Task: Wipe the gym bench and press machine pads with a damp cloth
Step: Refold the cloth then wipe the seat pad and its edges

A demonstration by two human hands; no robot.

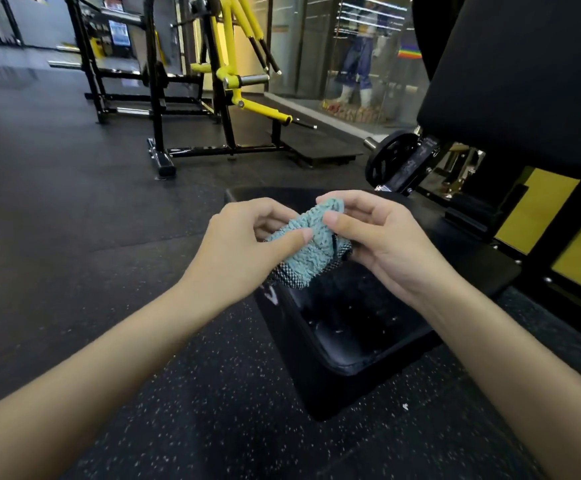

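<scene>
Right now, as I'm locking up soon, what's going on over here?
A person holds a bunched teal cloth in both hands, left hand and right hand, above a black seat pad of a gym machine. The cloth isn't touching the pad. The black back pad stands upright to the right.

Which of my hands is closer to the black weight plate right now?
Right. The right hand pinches the cloth below the weight plate, slightly to its left; the left hand holds the cloth's other side, farther left from the plate.
</scene>
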